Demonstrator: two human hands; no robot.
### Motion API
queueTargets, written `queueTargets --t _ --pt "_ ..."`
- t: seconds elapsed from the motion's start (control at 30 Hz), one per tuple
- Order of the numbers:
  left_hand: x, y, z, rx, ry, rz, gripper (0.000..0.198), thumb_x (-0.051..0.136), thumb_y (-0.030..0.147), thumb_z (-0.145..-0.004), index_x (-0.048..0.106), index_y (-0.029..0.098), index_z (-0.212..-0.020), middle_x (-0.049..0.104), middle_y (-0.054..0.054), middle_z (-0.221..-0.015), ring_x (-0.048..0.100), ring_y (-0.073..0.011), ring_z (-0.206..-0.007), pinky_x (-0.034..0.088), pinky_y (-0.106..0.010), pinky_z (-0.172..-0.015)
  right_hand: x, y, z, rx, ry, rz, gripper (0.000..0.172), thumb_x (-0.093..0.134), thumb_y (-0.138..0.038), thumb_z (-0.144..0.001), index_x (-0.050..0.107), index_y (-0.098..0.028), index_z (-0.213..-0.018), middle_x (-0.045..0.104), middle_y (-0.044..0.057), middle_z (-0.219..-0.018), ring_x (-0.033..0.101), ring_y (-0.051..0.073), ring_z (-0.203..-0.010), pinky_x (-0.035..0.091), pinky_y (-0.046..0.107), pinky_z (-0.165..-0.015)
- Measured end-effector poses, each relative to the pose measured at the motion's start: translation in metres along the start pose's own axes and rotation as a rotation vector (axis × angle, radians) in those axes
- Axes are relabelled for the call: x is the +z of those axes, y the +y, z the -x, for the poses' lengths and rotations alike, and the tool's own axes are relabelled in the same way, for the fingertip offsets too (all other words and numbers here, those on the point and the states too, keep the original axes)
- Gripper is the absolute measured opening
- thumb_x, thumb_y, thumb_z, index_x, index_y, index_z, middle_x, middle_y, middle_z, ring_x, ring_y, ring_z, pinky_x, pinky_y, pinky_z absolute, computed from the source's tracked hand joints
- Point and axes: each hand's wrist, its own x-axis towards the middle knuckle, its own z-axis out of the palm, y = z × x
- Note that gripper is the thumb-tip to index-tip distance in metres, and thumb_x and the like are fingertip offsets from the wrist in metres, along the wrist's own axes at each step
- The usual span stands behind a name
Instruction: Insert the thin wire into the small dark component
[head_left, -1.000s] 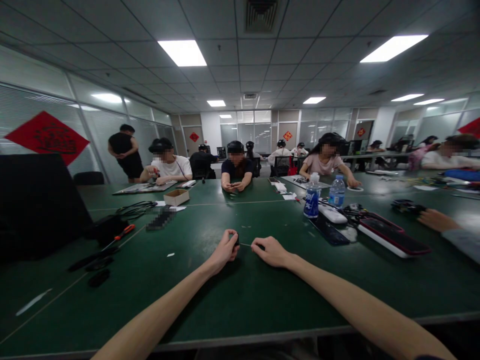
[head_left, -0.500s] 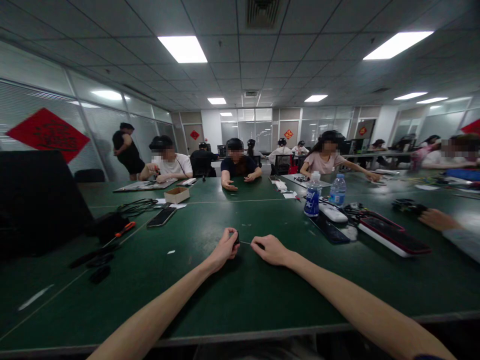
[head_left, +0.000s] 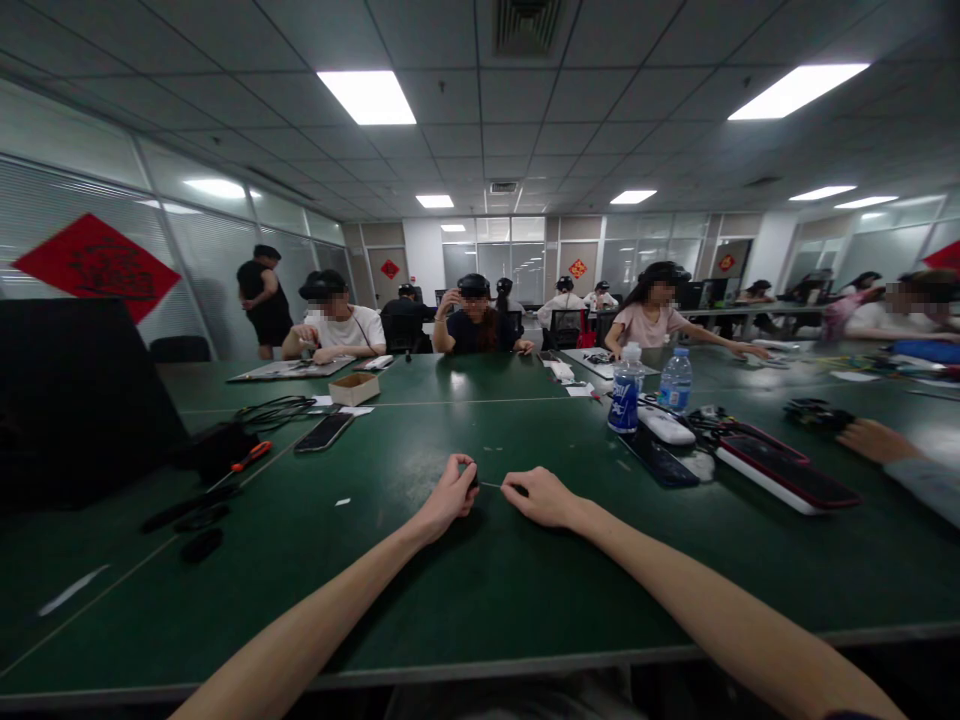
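Over the green table, my left hand (head_left: 452, 492) is closed around a small black object (head_left: 473, 478), mostly hidden by the fingers. A thin pale rod or strand (head_left: 490, 486) spans the short gap between my hands. My right hand (head_left: 541, 498) is closed too, thumb and forefinger pinching the far end of that thin piece. Whether it is stiff or a thread, and how it joins the black object, is too small to tell. Both wrists lie low, close to the tabletop (head_left: 465, 600).
To the right stand two bottles (head_left: 625, 395), with phones (head_left: 658, 460) and a red-edged device (head_left: 787, 465) nearby. A phone (head_left: 325, 432), small box (head_left: 354, 389), cables (head_left: 274, 411) and orange-handled tool (head_left: 252, 456) lie left. A co-worker's hand (head_left: 870, 437) rests at far right.
My hands keep almost the same place and grip. Across the table, a person has raised one hand to the headset and drawn the other back. The standing person at left has shifted slightly.
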Motion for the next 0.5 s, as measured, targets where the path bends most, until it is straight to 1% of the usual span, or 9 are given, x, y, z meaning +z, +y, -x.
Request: queueTargets --t 0.33,0.5 --pt "-0.0005 0.0021 0.0004 -0.011 -0.014 0.008 0.038 0.039 0.058 -0.081 0.032 0.026 -0.102 0.035 0.008 -0.060 0.026 -0.0039 -0.041 0.015 -0.013 -0.039 -0.0009 -0.0007 -0.0010 -0.009 -0.016 0.010 0.034 0.036 -0.039 -0.092 0.064 -0.020 -0.092 0.064 0.002 -0.078 0.055 0.013 -0.064 0.038 0.023 -0.063" --pt "0.0004 0.0014 -0.0004 -0.023 -0.011 0.021 0.038 0.039 0.058 -0.081 0.032 0.027 -0.101 0.034 0.009 -0.058 0.025 -0.0040 -0.039 0.014 -0.014 -0.039 0.0002 0.0000 -0.0014 -0.001 0.004 0.044 0.032 0.038 -0.039 -0.092 0.063 -0.020 -0.090 0.064 0.002 -0.078 0.055 0.013 -0.066 0.037 0.023 -0.064"
